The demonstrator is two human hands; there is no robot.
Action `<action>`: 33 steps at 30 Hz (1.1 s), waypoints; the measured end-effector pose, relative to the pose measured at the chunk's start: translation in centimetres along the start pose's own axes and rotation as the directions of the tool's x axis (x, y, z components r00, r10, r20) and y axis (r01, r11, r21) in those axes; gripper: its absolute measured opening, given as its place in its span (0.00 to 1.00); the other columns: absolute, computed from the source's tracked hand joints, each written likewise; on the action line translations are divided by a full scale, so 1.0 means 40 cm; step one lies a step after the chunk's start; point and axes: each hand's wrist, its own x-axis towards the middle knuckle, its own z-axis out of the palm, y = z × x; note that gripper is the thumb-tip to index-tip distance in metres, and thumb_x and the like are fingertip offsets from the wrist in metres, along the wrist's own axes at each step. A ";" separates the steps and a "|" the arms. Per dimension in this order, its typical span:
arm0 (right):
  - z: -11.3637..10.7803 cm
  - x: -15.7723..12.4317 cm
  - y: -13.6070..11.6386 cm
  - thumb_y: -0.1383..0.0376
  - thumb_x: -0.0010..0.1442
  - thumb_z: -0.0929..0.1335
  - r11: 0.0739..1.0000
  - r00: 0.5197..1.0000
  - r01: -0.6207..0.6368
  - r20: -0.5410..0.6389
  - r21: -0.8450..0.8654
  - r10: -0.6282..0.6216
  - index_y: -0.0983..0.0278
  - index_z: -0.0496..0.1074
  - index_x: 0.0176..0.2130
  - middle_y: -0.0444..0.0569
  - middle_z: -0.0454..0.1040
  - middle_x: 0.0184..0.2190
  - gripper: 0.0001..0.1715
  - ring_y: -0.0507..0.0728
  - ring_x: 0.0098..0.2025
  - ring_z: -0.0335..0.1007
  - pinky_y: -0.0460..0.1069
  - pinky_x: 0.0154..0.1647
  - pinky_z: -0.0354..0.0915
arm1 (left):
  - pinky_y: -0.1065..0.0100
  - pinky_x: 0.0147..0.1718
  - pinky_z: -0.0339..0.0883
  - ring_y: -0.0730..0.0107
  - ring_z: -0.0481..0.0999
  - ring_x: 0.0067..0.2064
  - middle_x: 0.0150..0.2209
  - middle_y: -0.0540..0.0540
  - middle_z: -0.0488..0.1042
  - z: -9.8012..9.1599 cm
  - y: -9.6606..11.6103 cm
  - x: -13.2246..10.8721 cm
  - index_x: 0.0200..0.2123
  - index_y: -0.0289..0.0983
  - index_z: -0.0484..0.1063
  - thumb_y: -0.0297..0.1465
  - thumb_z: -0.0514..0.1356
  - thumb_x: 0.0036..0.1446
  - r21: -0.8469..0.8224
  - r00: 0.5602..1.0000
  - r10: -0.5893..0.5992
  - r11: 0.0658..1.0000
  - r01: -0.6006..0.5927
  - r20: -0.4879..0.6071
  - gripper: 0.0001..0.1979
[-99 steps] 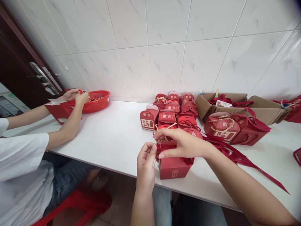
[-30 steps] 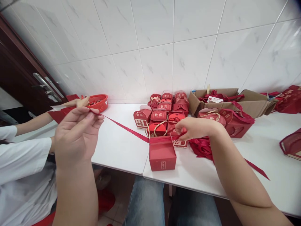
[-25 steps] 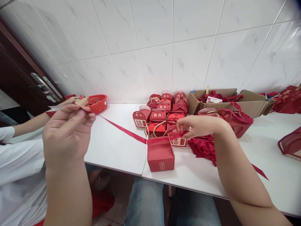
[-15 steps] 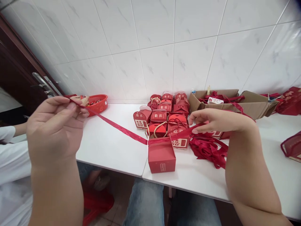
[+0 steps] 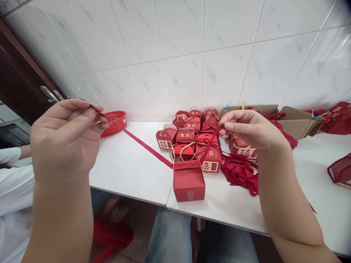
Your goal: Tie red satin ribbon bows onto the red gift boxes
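A red ribbon (image 5: 148, 148) runs through the top of a small red gift box (image 5: 189, 184) at the table's front edge. My left hand (image 5: 68, 135) pinches one end of it, raised at the left. To the right, my right hand (image 5: 246, 128) pinches the other length above the boxes. Both lengths slope down to the box in a V. Behind it stand several finished-looking red boxes (image 5: 185, 135) with pale lettering, some with cord handles. A heap of loose red ribbon (image 5: 241, 173) lies below my right hand.
Open cardboard boxes (image 5: 293, 122) with red material stand along the tiled wall. A red plastic basket (image 5: 116, 124) is at the back left. Beside me on the left, a person's white sleeve (image 5: 11, 157) shows. Another red box (image 5: 341, 171) sits at the far right.
My right hand has risen and closed on the ribbon, lifting its right length steeply. My left hand is slightly higher, still pinching its end. The box has barely moved.
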 end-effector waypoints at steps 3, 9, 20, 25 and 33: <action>0.005 0.001 0.004 0.66 0.35 0.79 0.999 0.990 0.020 0.138 0.032 -0.024 0.61 0.78 0.38 0.49 0.78 0.37 0.26 0.58 0.37 0.74 0.49 0.29 0.69 | 0.70 0.24 0.67 0.72 0.72 0.29 0.27 0.48 0.76 0.027 0.008 0.005 0.30 0.35 0.75 0.18 0.65 0.43 -0.033 0.999 -0.014 0.999 0.015 0.029 0.09; 0.036 0.001 0.010 0.59 0.51 0.74 0.993 0.991 0.106 0.082 -0.049 -0.102 0.61 0.79 0.36 0.49 0.79 0.32 0.12 0.55 0.30 0.74 0.48 0.25 0.68 | 0.73 0.20 0.59 0.74 0.70 0.28 0.27 0.47 0.75 0.087 0.025 0.021 0.32 0.35 0.74 0.19 0.65 0.44 -0.080 0.993 -0.061 0.994 0.068 0.097 0.11; 0.130 0.038 -0.031 0.48 0.52 0.71 0.976 0.974 0.097 -0.182 -0.196 -0.134 0.61 0.74 0.23 0.43 0.67 0.17 0.20 0.55 0.27 0.69 0.49 0.26 0.63 | 0.72 0.24 0.63 0.69 0.76 0.36 0.28 0.49 0.76 0.176 0.009 0.038 0.30 0.37 0.74 0.24 0.66 0.45 -0.011 0.976 -0.085 0.996 0.089 0.203 0.07; 0.135 0.041 -0.061 0.49 0.51 0.72 0.985 0.982 0.112 -0.140 -0.130 -0.130 0.61 0.77 0.26 0.46 0.76 0.26 0.19 0.55 0.32 0.72 0.49 0.33 0.66 | 0.68 0.34 0.69 0.66 0.78 0.37 0.29 0.49 0.77 0.209 -0.002 0.016 0.31 0.37 0.74 0.27 0.67 0.45 0.043 0.963 -0.123 0.992 0.116 0.242 0.07; 0.156 0.064 -0.093 0.52 0.49 0.74 0.988 0.961 0.148 -0.229 -0.040 -0.153 0.62 0.79 0.33 0.48 0.78 0.32 0.17 0.55 0.36 0.74 0.50 0.39 0.68 | 0.68 0.33 0.69 0.67 0.77 0.35 0.28 0.48 0.76 0.221 -0.006 -0.006 0.28 0.36 0.74 0.28 0.67 0.45 0.044 0.954 -0.177 0.984 0.172 0.240 0.06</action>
